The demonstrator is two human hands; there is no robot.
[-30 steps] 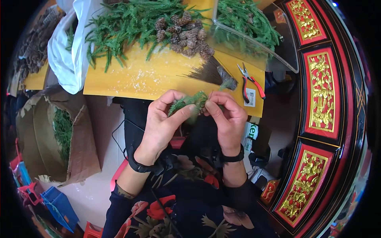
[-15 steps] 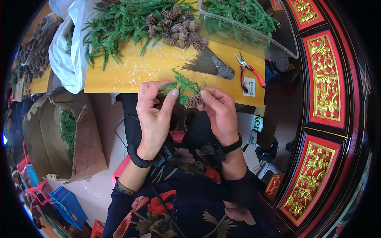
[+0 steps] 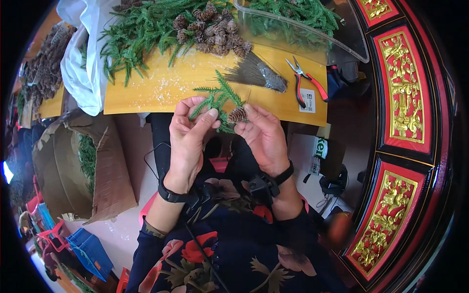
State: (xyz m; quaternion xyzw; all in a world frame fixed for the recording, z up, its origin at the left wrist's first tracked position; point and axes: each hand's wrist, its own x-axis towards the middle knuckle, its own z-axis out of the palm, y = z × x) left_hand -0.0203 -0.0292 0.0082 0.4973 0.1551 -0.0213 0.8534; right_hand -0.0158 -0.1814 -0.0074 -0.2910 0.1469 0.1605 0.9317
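Yellow table (image 3: pixel 161 88): one sprig (image 3: pixel 218 96), one cone (image 3: pixel 237 115)

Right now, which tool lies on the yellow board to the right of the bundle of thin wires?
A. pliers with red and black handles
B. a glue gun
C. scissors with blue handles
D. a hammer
A: the pliers with red and black handles lie on the yellow board, just right of the wire bundle.

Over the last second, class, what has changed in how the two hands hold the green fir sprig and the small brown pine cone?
The left hand and right hand have drawn apart, baring the green fir sprig and the small brown pine cone they had bunched between them. Both hands keep their hold. The red-handled pliers stay on the yellow board.
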